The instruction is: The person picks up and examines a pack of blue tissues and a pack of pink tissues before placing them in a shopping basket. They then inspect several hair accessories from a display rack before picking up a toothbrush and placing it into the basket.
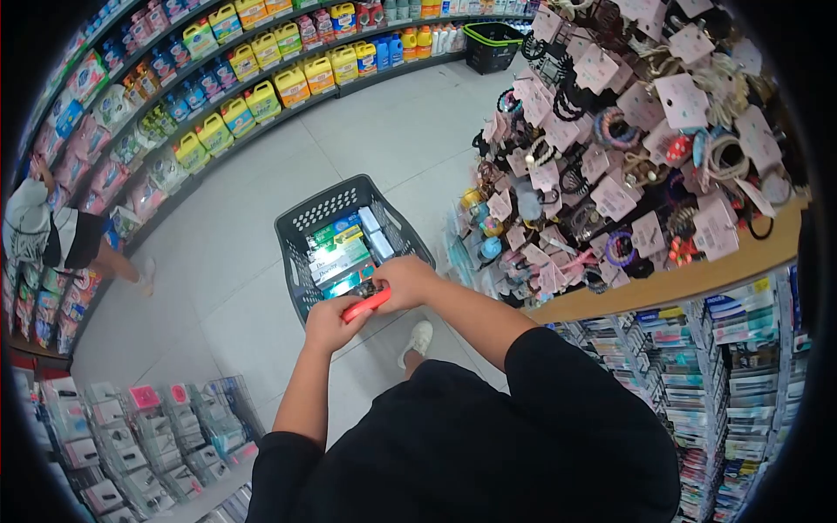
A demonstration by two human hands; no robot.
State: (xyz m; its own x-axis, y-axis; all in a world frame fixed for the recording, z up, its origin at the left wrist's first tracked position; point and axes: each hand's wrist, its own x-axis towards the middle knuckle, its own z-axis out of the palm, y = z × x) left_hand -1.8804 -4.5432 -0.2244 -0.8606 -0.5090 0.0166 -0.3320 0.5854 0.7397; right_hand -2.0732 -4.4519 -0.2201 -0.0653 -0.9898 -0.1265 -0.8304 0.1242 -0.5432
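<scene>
A dark grey shopping basket [327,207] stands on the floor in front of me, its sides pierced with small holes. Inside lie several toothpaste-like boxes [340,253], green, white and yellow, and some pale blue-white packs [375,234] along the right side. Both hands grip a red handle [367,305] at the near end of the basket. My left hand [328,323] is closed around its left end. Closed over the right end is my right hand [407,281]. The hands partly hide the near contents and how the handle joins the basket.
Curved shelves [253,118] of bottles and packs line the far left. A hair-accessory rack [602,166] crowds the right, above packaged goods [689,383]. A low display [148,436] sits lower left. Another person [65,227] stands at the left shelves; a second basket [490,50] is far off.
</scene>
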